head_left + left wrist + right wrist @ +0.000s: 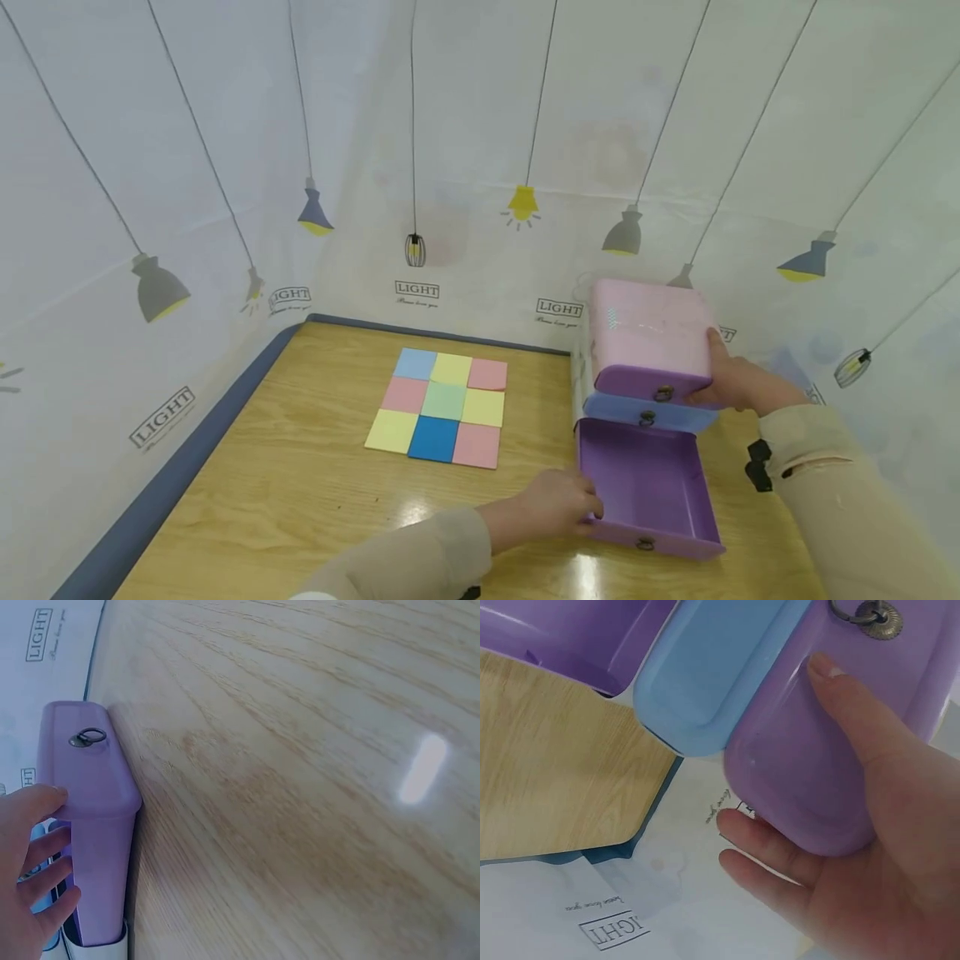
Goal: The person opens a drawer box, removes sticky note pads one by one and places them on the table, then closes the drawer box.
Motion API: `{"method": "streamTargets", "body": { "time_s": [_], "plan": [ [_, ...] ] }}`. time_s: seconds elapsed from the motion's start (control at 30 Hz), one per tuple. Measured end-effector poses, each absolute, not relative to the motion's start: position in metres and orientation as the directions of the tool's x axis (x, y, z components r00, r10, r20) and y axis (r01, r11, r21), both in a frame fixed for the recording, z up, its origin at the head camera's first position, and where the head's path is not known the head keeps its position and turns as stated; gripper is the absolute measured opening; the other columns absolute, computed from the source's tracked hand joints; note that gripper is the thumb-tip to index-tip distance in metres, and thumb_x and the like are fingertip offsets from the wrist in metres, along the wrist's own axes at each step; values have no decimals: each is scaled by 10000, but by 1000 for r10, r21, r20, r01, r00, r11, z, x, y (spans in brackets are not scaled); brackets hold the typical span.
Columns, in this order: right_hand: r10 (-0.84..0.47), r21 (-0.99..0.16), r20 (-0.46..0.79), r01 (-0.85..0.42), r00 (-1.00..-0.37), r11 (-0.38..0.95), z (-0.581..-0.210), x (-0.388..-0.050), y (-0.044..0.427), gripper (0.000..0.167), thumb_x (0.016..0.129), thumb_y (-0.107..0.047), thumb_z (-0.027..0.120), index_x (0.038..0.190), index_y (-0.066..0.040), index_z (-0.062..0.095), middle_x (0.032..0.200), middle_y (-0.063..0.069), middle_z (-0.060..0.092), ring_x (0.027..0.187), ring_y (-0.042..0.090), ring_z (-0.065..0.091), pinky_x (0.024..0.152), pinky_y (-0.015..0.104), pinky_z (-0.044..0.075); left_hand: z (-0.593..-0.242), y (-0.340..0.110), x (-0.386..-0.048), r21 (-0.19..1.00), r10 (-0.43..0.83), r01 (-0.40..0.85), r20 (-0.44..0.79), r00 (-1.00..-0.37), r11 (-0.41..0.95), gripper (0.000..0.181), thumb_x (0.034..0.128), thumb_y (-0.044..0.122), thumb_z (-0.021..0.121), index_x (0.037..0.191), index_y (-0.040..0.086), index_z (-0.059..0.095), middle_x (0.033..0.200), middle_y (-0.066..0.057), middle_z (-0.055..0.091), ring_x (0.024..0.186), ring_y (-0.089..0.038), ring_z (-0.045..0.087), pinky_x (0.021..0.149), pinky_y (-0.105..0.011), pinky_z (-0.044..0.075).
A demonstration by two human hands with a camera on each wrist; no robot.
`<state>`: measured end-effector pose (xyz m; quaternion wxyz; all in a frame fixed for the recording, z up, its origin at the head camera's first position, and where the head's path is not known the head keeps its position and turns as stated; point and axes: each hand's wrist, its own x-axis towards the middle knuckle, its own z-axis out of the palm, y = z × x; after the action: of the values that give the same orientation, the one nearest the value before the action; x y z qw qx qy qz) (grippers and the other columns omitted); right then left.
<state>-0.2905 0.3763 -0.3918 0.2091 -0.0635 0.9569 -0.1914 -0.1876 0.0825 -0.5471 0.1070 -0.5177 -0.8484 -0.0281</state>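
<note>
A small drawer cabinet with a pink top stands at the right of the table. Its bottom purple drawer is pulled out, and I see only its bare inside. My left hand grips that drawer's front left corner; in the left wrist view the thumb lies on the front panel and the fingers reach over the side rim. With my right hand I hold the cabinet's upper right side. The thumb rests on the closed top purple drawer, the fingers along its side. Between them sits a closed blue drawer.
Left of the cabinet, several coloured square cards lie in a grid on the wooden table. A wall cover printed with hanging lamps rises behind and at both sides. Small metal ring pulls stick out from the drawer fronts.
</note>
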Motion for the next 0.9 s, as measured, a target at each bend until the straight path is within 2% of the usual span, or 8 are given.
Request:
{"method": "streamTargets", "body": {
  "time_s": [0.17,0.27,0.43,0.6,0.77,0.9],
  "plan": [
    [-177,-386,-403,-8,-898,922,-394,-295,378,1368,799,-357,800,1375,31,-377,1127,555,359,754,379,594,589,446,526,-549,77,-192,-3,869,889,209,-448,459,186,809,465,752,928,322,756,945,160,656,862,-17,552,745,-114,418],
    [-173,-386,-407,-3,-897,922,-394,-295,378,1367,797,-359,802,1379,34,-371,1140,553,356,764,387,590,595,453,529,-547,75,-195,-9,869,883,186,-459,469,217,794,536,726,865,334,760,913,189,662,873,-10,552,790,-121,403],
    [-179,-374,-389,-23,-904,927,-392,-294,377,1335,806,-324,794,1389,46,-348,1006,471,470,667,328,574,553,417,507,-550,74,-199,-45,857,867,184,-481,496,239,774,592,688,771,363,756,886,215,673,868,-10,561,763,-125,408],
    [-181,-366,-385,-31,-905,930,-393,-296,379,1352,798,-343,800,1388,41,-354,950,407,511,672,318,567,556,405,493,-547,73,-199,-23,839,851,188,-511,524,233,776,587,698,819,368,766,911,208,672,863,-13,556,700,-118,407],
    [-218,-326,-353,-99,-910,940,-389,-294,379,1340,797,-347,796,1381,93,-326,943,373,555,768,368,589,679,481,486,-547,74,-199,32,807,822,170,-565,568,278,766,578,726,919,349,765,943,197,662,874,-12,551,685,-126,408],
    [-230,-275,-316,-143,-921,951,-385,-291,379,1318,807,-372,791,1393,121,-282,1039,439,542,955,529,579,844,614,440,-550,77,-201,107,764,783,173,-621,613,364,726,570,772,971,301,746,979,145,632,881,-23,558,741,-148,441]
  ]
}}
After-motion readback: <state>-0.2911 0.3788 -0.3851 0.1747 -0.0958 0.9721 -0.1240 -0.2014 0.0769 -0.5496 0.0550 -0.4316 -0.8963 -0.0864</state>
